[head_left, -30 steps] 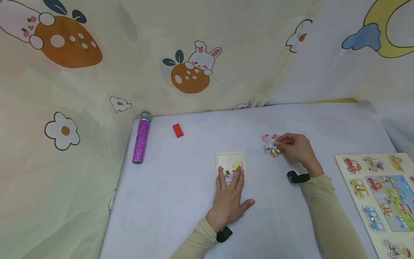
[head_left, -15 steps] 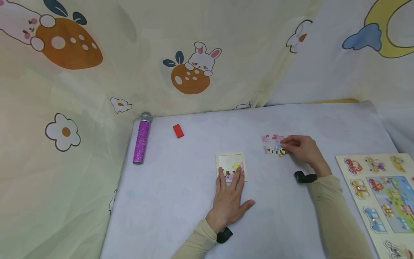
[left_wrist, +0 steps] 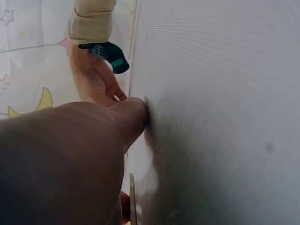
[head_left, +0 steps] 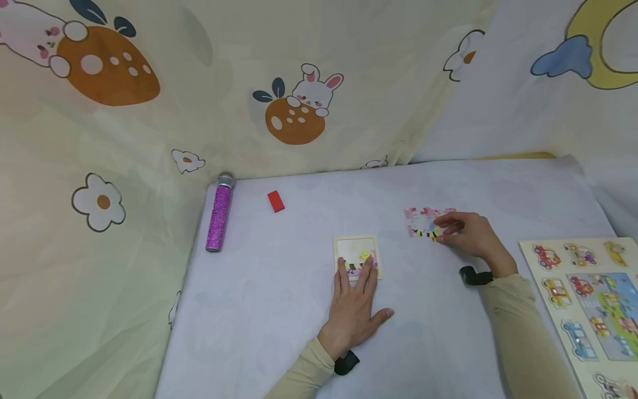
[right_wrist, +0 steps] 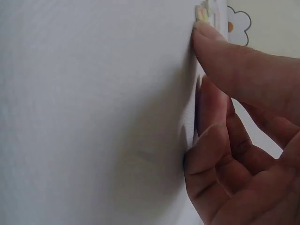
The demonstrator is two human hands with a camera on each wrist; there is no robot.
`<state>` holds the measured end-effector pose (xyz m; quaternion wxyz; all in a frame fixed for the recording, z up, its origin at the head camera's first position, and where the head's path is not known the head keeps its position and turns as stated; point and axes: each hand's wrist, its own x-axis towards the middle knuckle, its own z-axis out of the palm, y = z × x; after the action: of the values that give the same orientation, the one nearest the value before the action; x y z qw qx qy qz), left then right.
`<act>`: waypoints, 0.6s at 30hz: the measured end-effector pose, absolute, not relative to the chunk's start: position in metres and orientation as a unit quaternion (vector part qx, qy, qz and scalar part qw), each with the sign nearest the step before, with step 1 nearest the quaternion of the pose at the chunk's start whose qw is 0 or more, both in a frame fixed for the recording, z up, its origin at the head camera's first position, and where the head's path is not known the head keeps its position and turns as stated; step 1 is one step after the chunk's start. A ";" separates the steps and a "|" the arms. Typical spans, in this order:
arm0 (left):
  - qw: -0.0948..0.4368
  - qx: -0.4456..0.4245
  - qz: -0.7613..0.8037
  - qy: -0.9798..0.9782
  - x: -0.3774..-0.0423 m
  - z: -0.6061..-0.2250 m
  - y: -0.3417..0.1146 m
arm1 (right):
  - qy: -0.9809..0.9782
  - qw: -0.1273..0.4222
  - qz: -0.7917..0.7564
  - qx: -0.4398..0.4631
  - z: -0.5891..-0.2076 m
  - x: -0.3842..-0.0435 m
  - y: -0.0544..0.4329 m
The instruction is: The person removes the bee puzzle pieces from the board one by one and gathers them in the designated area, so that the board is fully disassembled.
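Observation:
My left hand [head_left: 351,310] lies with spread, straight fingers over the lower part of a small square puzzle tray [head_left: 355,245]. Inside the tray, colourful puzzle pieces [head_left: 366,255] show along the lower part, partly covered by the fingertips. To the right, my right hand [head_left: 471,235] pinches a puzzle piece [right_wrist: 201,13] between thumb and fingers, low at the tabletop. It is at the right edge of a cluster of pink, yellow and black puzzle pieces [head_left: 417,216]. Fingers cover part of this cluster. In the left wrist view, my left thumb [left_wrist: 133,115] is close over the cloth.
A larger wooden picture puzzle board [head_left: 553,310] lies at the right. A glittery purple microphone [head_left: 218,219] and a red block [head_left: 276,201] sit toward the back left. White cloth [head_left: 259,310] covers the table; a printed curtain [head_left: 214,83] hangs behind.
My right hand has shifted right and slightly toward me with the pinched piece. More of the piece cluster shows beside it. My left hand has stayed on the tray.

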<state>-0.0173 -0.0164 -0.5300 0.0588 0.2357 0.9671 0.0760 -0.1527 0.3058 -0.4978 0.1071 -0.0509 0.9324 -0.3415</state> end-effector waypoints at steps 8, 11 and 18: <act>0.071 0.232 0.092 0.966 -0.018 -0.531 -0.017 | 0.935 0.100 -0.336 -0.055 -0.499 -0.155 0.306; 0.082 0.228 0.101 0.965 -0.018 -0.530 -0.017 | 0.936 0.105 -0.333 -0.052 -0.499 -0.155 0.306; 0.098 0.199 0.141 0.965 -0.018 -0.527 -0.022 | 0.932 0.072 -0.349 -0.062 -0.497 -0.148 0.300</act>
<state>-0.0183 -0.0220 -0.5267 0.0976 0.1994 0.9648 0.1410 -0.1481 0.3002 -0.4973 0.0721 -0.0621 0.9323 -0.3491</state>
